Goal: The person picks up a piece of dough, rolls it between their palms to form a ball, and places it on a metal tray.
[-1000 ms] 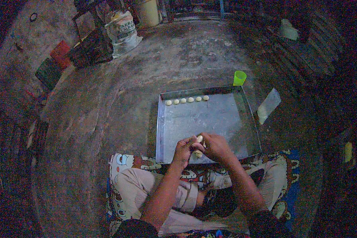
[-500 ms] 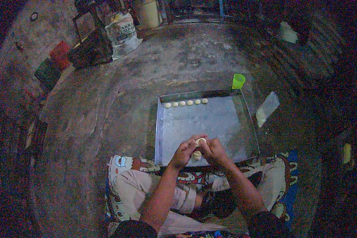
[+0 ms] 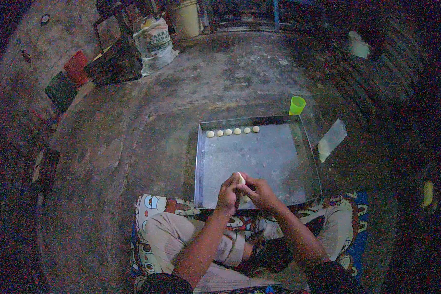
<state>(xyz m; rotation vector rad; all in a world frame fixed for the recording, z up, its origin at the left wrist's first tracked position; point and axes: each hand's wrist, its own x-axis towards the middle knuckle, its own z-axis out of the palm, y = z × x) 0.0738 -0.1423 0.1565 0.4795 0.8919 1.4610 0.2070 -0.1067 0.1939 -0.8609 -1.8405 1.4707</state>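
My left hand [image 3: 228, 194] and my right hand [image 3: 260, 194] meet over the near edge of a shallow metal tray [image 3: 274, 161]. Between them is a pale piece of dough [image 3: 241, 180], with the fingers of both hands closed round it. Only a small part of the dough shows at the fingertips; the rest is hidden. A short row of several small, round dough balls [image 3: 237, 131] lies along the tray's far side, toward its left corner.
A bright green cup [image 3: 297, 105] stands just past the tray's far right corner. To the right lies a clear plastic bag [image 3: 332, 139] on the floor. A patterned mat [image 3: 147, 203] is under my crossed legs. Farther off is a white sack [image 3: 155, 46], beside a red container [image 3: 76, 67].
Both hands have turned and drawn closer together round the dough, which now shows as a narrower sliver. The lump seen hanging below the hands is mostly hidden now. The view has shifted slightly.
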